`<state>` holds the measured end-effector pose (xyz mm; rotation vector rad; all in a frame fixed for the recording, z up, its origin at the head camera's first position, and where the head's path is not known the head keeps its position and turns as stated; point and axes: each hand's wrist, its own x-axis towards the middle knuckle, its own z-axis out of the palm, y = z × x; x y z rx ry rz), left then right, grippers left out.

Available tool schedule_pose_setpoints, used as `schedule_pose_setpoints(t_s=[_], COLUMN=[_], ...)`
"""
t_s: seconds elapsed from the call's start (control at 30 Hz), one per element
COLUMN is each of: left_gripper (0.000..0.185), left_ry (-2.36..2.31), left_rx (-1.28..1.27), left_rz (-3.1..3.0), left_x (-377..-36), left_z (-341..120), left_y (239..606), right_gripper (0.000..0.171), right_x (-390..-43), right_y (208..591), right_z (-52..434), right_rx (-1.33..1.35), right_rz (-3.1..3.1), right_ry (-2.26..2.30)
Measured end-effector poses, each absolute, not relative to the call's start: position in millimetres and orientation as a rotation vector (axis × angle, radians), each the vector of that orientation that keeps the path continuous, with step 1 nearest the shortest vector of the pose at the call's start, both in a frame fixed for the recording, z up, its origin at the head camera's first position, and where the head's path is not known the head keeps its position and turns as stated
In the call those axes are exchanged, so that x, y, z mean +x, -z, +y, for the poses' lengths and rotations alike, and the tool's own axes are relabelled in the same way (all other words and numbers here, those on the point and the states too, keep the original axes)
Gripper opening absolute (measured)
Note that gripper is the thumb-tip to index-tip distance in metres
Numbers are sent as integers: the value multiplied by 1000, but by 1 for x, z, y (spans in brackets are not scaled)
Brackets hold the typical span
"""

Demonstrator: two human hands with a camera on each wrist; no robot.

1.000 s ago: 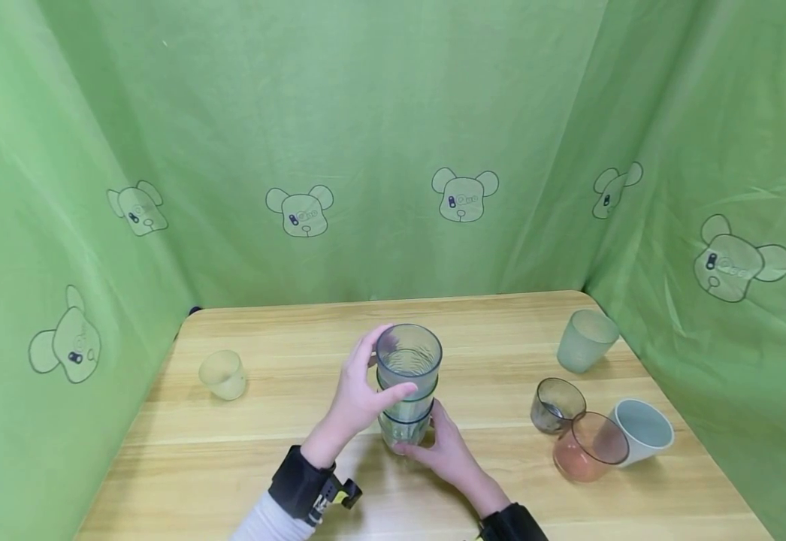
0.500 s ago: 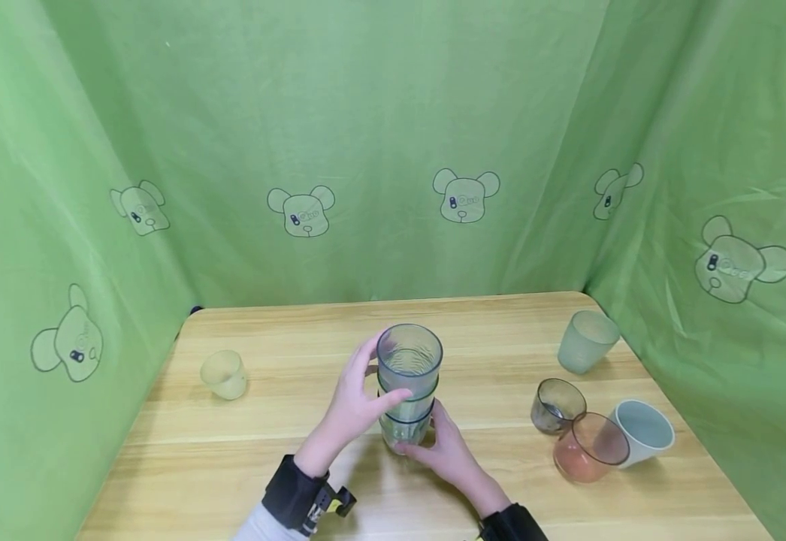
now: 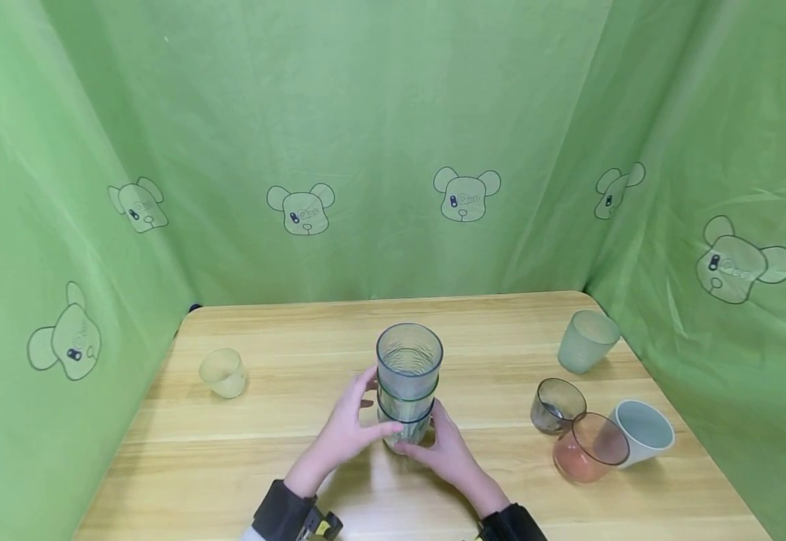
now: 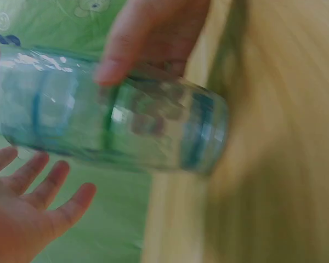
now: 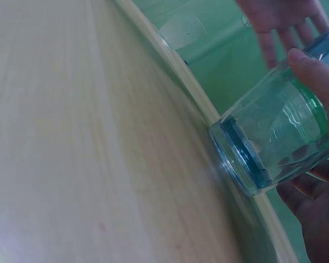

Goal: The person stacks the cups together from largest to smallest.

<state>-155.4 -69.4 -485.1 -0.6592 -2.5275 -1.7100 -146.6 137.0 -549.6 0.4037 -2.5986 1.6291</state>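
Clear glass: stack (image 3: pixel 408 379) of nested cups standing upright at mid-table (image 3: pixel 285 451).
Right hand (image 3: pixel 448 451): gripping the bottom cup – steadying the base.
Left hand (image 3: pixel 347 430): fingers spread and relaxed beside the stack, holding nothing – guarding against a tip.

The head view looks forward and down across the wooden table (image 3: pixel 244 458), from some distance. Both wrist views sit close and tilted, sharing with it the stack of clear cups (image 3: pixel 408 383) (image 4: pixel 120 129) (image 5: pixel 279 137) at frame centre.
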Motion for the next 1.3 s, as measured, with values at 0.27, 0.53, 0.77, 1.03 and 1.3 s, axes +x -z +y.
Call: schedule_pose_setpoints(t_s=[0.27, 0.53, 0.77, 1.03, 1.3], left_gripper=[95, 85, 81, 79, 79], left_ry=[1606, 1656, 1668, 1705, 1767], left_rx=[-704, -727, -728, -682, -659], left_rz=[-2741, -2764, -2759, -2757, -2726], left_x=[-158, -159, -160, -158, -158], left_z=[-79, -80, -79, -78, -76], left_y=[517, 527, 527, 528, 530], right_gripper=[95, 95, 93, 100, 95], right_x=[-146, -145, -145, -148, -161], right_y=[548, 546, 545, 540, 512], right_z=[137, 135, 141, 165, 199], right_rx=[407, 391, 424, 554, 523], right_rz=[-2606, -2601, -2615, -2554, -2491], right_ry=[-1622, -1650, -1618, -1572, -1445])
